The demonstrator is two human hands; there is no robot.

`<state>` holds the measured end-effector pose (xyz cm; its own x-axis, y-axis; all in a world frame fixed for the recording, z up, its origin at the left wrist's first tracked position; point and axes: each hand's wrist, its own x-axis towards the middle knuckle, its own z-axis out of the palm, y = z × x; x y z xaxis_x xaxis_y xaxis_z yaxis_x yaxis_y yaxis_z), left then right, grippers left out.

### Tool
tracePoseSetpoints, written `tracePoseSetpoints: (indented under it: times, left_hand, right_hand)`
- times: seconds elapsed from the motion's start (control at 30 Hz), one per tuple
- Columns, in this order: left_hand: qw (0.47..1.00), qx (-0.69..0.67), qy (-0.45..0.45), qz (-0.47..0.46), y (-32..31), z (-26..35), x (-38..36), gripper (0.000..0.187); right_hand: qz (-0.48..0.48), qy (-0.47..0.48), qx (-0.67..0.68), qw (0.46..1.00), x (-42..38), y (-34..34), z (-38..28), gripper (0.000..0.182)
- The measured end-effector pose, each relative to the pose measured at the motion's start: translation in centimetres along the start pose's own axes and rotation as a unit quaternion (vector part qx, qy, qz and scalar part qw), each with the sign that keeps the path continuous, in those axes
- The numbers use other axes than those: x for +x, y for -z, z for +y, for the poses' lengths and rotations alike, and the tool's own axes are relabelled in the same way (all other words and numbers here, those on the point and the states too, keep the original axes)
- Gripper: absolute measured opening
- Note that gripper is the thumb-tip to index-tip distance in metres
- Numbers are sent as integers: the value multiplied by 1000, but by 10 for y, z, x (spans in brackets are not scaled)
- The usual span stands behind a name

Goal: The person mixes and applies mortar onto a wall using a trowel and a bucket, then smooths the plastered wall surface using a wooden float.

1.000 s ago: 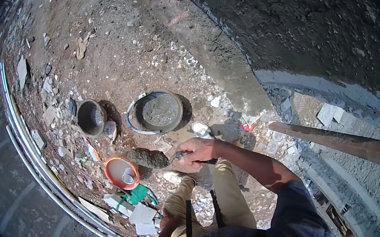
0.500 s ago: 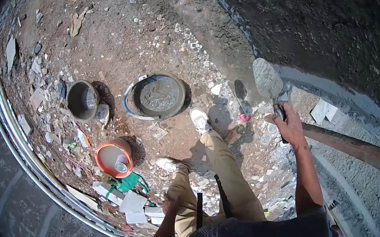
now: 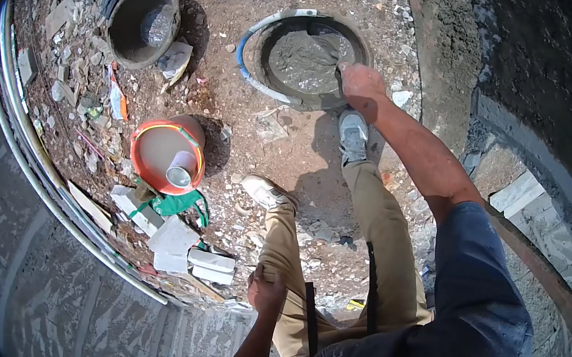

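Observation:
My right hand [image 3: 361, 87] is closed around the handle of a trowel, at the right rim of a round tub [image 3: 289, 97]. The trowel's blade is sunk in or covered by the wet grey mortar [image 3: 298, 57] in that tub, so its outline hardly shows. My left hand [image 3: 266, 291] rests on my left trouser leg [image 3: 280, 246] near the knee; trouser cloth seems to show between thumb and fingers, and I see no tool in it. My right shoe [image 3: 353, 133] stands just below the tub, and my left shoe [image 3: 266, 192] is further left.
A mortar-crusted bucket [image 3: 120, 41] stands left of the tub. Below it, an orange bucket [image 3: 145, 178] holds greyish water and a small cup [image 3: 182, 168]. Nearby lie a green bag [image 3: 178, 204] and white blocks [image 3: 173, 239]. Pipes [image 3: 73, 201] edge the left; a wall [image 3: 566, 78] stands right.
My right hand has brought the trowel from beside the wall down and left into the mortar tub. My view has tilted toward my feet. My left hand stays by my left leg.

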<state>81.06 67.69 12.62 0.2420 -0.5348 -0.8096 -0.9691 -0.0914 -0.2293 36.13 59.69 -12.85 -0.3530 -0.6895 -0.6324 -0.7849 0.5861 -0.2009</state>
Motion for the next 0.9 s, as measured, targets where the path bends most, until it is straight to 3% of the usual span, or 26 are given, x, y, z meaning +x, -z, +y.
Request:
tracePoseSetpoints:
  times: [0.03, 0.1, 0.2, 0.3, 0.37, 0.47, 0.57, 0.6, 0.7, 0.73, 0.77, 0.8, 0.83, 0.87, 0.9]
  left_hand:
    - [1000, 22, -15, 12, -4, -6, 2, 73]
    - [1000, 28, -7, 0, -2, -8, 2, 72]
    - [999, 28, -17, 3, -3, -11, 5, 70]
    - [998, 37, -39, 25, -3, -10, 6, 69]
    - [998, 35, -43, 34, -3, -7, 7, 68]
    - [998, 53, -25, 19, 4, -1, 7, 69]
    - [997, 26, -47, 50, -15, -24, 13, 70]
    - [999, 20, -26, 43, -22, -32, 15, 69]
    - [999, 33, -7, 37, -23, -38, 16, 67]
    - [997, 57, -30, 43, -13, -31, 15, 67]
    - [994, 74, -61, 49, -10, -21, 20, 66]
    - [997, 65, -34, 33, -24, -47, 34, 66]
    - [996, 76, -25, 32, -23, -42, 36, 67]
    - [996, 87, -16, 30, -21, -34, 36, 67]
    - [992, 115, -26, 47, 0, -5, 18, 67]
  right_hand:
    - [-76, -4, -41, 996, -11, 16, 2, 29]
    - [27, 9, 1, 1000, -53, 44, 11, 32]
    - [69, -96, 0, 993, -50, 40, 23, 26]
    - [-36, -142, 39, 989, 2, -25, 5, 24]
    - [-17, -80, 132, 988, 14, -42, -32, 28]
    - [-8, -66, 157, 985, 12, -50, -42, 33]
    - [104, 4, 218, 970, -11, -73, 5, 37]
    - [-13, -39, 209, 977, -27, -26, 5, 42]
    - [-82, -34, 196, 977, -38, -16, 31, 46]
    - [23, -15, 194, 981, -44, -36, 37, 45]
    - [101, -90, 286, 949, -55, -48, 31, 43]
    - [71, -32, 262, 962, -43, -63, 36, 42]
    - [-37, -61, 206, 976, -59, 5, 19, 42]
    - [150, 34, 206, 966, -66, -21, 12, 41]
    - [86, 35, 275, 957, -89, 27, 2, 43]
